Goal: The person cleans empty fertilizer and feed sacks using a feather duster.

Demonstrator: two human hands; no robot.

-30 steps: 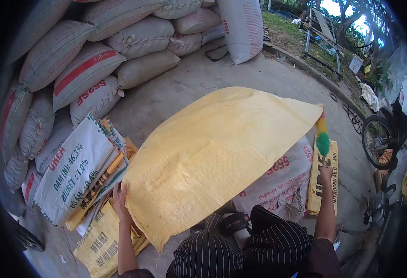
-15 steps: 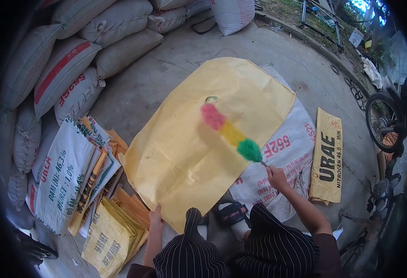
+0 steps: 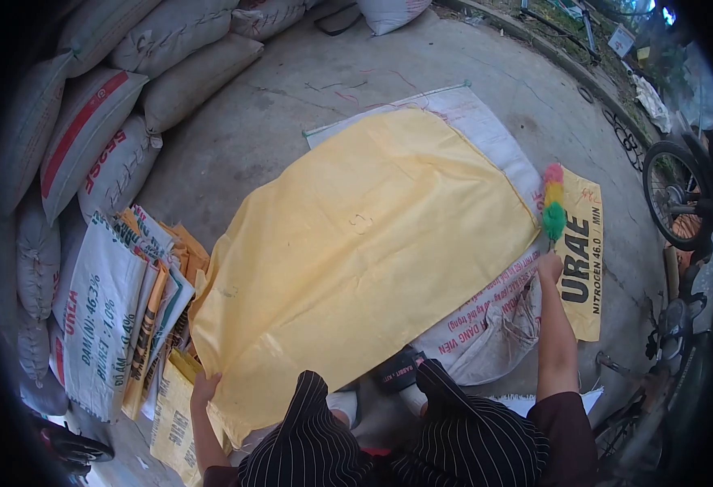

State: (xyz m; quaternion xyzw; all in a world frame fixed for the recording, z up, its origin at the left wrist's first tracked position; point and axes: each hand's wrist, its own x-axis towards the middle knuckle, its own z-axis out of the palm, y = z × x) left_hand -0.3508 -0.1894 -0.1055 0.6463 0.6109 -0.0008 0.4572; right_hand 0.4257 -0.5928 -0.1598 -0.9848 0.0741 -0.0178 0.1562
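Note:
A large yellow woven sack is spread out in front of me. Its near left edge is pinched in my left hand, which is closed on it. My right hand grips the handle of a feather duster with pink, yellow and green bands, held upright at the right. Behind the duster lies a folded yellow sack printed URAE. A white sack with red print lies partly under the large yellow one.
Folded sacks stand in a bundle at the left, with folded yellow sacks nearer me. Filled sacks are piled behind them. A bicycle is at the right. My sandal is by the near edge.
The duster has swung from over the yellow sack to the right and now points up. My left hand has moved left and down, drawing the yellow sack's edge along.

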